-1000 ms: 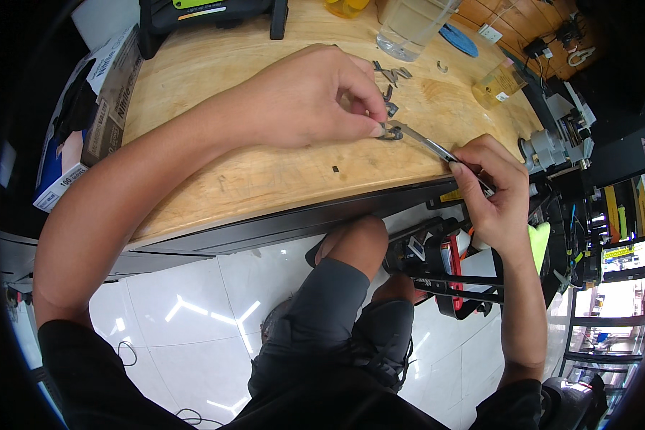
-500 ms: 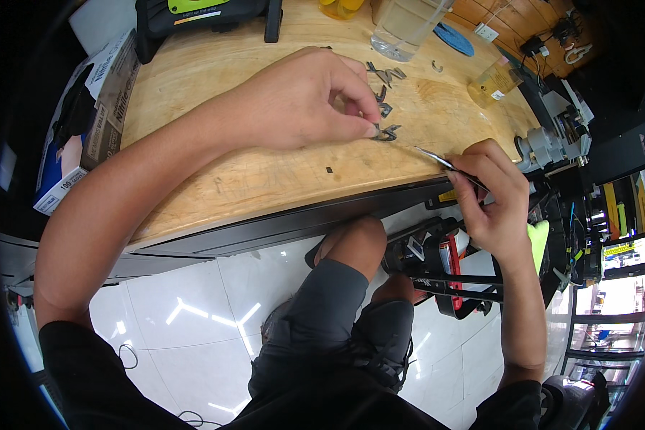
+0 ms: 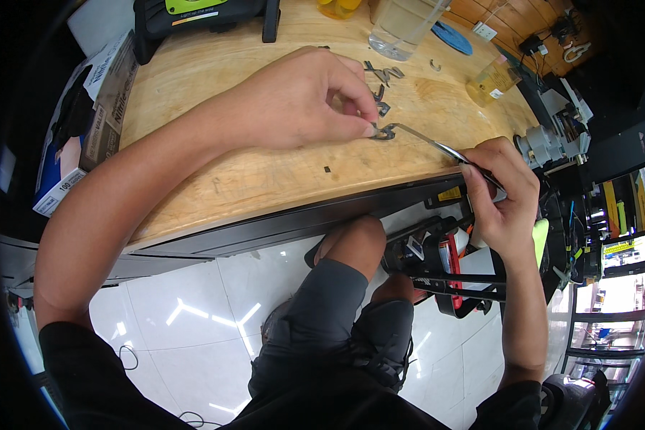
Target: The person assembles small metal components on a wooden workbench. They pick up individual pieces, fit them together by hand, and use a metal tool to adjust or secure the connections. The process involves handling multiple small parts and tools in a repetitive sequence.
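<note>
Your left hand (image 3: 301, 100) is the nearer one to the small dark curled piece (image 3: 385, 134): its thumb and index finger are pinched nearly together, and they seem to have hold of the piece's left end. The piece sticks out to the right of these fingertips, low at the wooden tabletop (image 3: 265, 190), and its long axis runs roughly from left to right.

Your right hand (image 3: 504, 188) is farther, to the right of the piece and nearer to your body. Its fingers are closed around a slim metal tool (image 3: 437, 146), whose long axis slants from them up and leftward. The bent tip arrives just at the piece's right end, opposite the left fingertips; whether it touches, I cannot tell.

Just beyond the left fingertips, away from you, lie more dark scraps (image 3: 382, 107). Toward you and to their left is a tiny black square chip (image 3: 327, 170). Farther beyond them you have grey strips (image 3: 389, 73), then, to the right, a small curved bit (image 3: 435, 65), and farthest a clear container (image 3: 401, 32) with liquid.
</note>
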Demonstrator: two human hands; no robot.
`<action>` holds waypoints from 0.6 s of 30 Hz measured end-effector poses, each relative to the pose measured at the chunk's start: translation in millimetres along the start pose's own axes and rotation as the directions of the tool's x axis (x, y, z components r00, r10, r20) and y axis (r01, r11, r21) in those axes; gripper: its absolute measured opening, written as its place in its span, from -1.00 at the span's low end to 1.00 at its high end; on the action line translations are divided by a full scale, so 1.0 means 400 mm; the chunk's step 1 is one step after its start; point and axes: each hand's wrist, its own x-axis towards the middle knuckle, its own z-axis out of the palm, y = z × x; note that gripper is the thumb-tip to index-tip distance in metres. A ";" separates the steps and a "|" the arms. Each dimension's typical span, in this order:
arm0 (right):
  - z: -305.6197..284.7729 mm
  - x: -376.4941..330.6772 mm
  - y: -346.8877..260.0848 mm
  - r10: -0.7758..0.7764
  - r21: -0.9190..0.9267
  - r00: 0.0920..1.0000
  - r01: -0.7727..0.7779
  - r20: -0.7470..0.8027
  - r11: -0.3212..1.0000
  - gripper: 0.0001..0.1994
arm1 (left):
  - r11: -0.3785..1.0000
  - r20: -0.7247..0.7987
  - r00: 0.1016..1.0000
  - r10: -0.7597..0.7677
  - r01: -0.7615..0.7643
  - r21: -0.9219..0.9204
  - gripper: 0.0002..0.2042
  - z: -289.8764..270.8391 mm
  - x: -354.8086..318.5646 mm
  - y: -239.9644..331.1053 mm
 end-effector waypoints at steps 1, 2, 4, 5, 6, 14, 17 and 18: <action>-0.002 0.000 0.000 0.004 0.009 1.000 -0.004 0.004 1.000 -0.88 | 1.000 0.002 1.000 -0.010 0.010 0.001 -0.87 0.000 0.000 0.002; -0.001 0.000 0.000 0.006 0.020 1.000 -0.006 0.009 1.000 -0.88 | 1.000 -0.004 1.000 0.006 -0.006 -0.003 -0.88 0.000 0.000 -0.002; 0.001 0.002 -0.001 0.012 0.028 1.000 -0.012 0.015 1.000 -0.89 | 0.999 -0.015 0.999 0.038 -0.038 -0.010 -0.88 0.003 0.001 -0.012; 0.002 0.002 -0.002 0.017 0.024 1.000 -0.017 0.015 1.000 -0.89 | 0.999 -0.016 0.999 0.035 -0.035 -0.009 -0.88 0.004 0.001 -0.012; 0.003 0.002 -0.004 0.022 0.020 1.000 -0.022 0.015 1.000 -0.89 | 0.999 -0.017 0.999 0.032 -0.032 -0.008 -0.88 0.004 0.000 -0.011; 0.011 0.015 0.001 -0.021 0.050 0.999 0.018 0.049 0.999 -0.90 | 1.000 -0.006 1.000 0.023 -0.023 -0.005 -0.87 0.002 0.000 -0.008; 0.011 0.019 -0.003 -0.004 0.034 0.997 0.001 0.076 0.999 -0.90 | 0.999 -0.009 0.999 0.050 -0.050 0.002 -0.86 0.003 0.001 -0.017; 0.009 0.020 -0.005 0.000 0.021 0.996 -0.002 0.084 1.000 -0.90 | 0.999 -0.007 0.999 0.049 -0.049 0.001 -0.86 0.003 0.001 -0.017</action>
